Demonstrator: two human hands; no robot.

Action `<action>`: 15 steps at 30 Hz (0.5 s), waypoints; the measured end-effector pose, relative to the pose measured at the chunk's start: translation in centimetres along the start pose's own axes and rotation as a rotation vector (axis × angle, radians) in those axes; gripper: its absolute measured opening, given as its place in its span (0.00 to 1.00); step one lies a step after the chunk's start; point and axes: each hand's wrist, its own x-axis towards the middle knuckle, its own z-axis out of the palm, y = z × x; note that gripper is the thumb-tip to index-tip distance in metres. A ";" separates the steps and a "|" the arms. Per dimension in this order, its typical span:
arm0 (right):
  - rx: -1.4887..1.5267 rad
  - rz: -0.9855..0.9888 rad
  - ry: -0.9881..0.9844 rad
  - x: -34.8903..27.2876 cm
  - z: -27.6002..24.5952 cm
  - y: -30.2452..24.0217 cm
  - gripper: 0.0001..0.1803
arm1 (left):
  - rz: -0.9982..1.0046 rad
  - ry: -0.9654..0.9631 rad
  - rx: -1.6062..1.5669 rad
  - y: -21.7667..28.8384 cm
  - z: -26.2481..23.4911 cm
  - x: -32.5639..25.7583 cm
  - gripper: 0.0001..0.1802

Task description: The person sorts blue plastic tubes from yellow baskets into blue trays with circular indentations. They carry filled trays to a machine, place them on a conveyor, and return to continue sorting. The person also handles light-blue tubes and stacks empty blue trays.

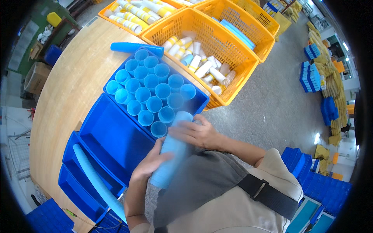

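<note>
Held tube: a light blue tube (171,149) lies slanted between both hands, off the near edge of the counter (62,101), its upper end just beside the near corner of the filled bin.
Left hand: the left hand (149,163) cups the lower half of the tube from below, fingers (165,157) wrapped part-way round it.
Right hand: the right hand (194,134) lies over the upper half, fingers (176,134) spread flat and closed on the tube.
Filled bin: a blue bin (200,103) at the counter's near edge holds upright light blue tubes (149,91) packed in tight rows, open ends up; only a small gap shows at its near corner.
Empty bins: a second blue bin (112,136) touches the filled one on its left; two more blue bins (77,182) sit further along the near edge, with a long light blue foam rod (97,180) lying across them.
Loose tube: a darker blue tube (136,47) lies on its side on the counter just beyond the filled bin.
Baskets: orange baskets (237,58) past the counter's far edge hold white, yellow and blue tubes (202,62).
Risk: the tube is smooth and held only by the palms; I judge that a loose grip could let it slide down to the floor. Pushed into the crowded corner at a slant, it could tip neighbouring tubes or catch on the bin wall.
</note>
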 end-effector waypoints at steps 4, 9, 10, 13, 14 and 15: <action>-0.031 -0.005 0.030 0.1 -0.4 0.0 0.28 | -0.007 0.001 0.057 1.2 0.2 0.2 0.48; -0.045 -0.008 0.046 0.1 -0.8 0.2 0.28 | 0.000 -0.044 -0.018 0.8 0.2 -0.2 0.43; -0.034 -0.011 0.042 0.1 -0.7 0.2 0.28 | -0.021 -0.058 -0.052 0.5 0.0 -0.1 0.45; 0.031 -0.063 0.049 0.1 0.1 0.0 0.26 | -0.032 -0.154 -0.189 -0.2 -0.5 0.9 0.48; 0.058 -0.091 0.016 0.2 0.5 0.0 0.25 | -0.050 -0.211 -0.228 -0.3 -0.5 1.4 0.48; 0.101 -0.095 0.069 0.2 0.9 -0.1 0.21 | -0.109 -0.249 -0.226 -0.2 -0.5 1.9 0.47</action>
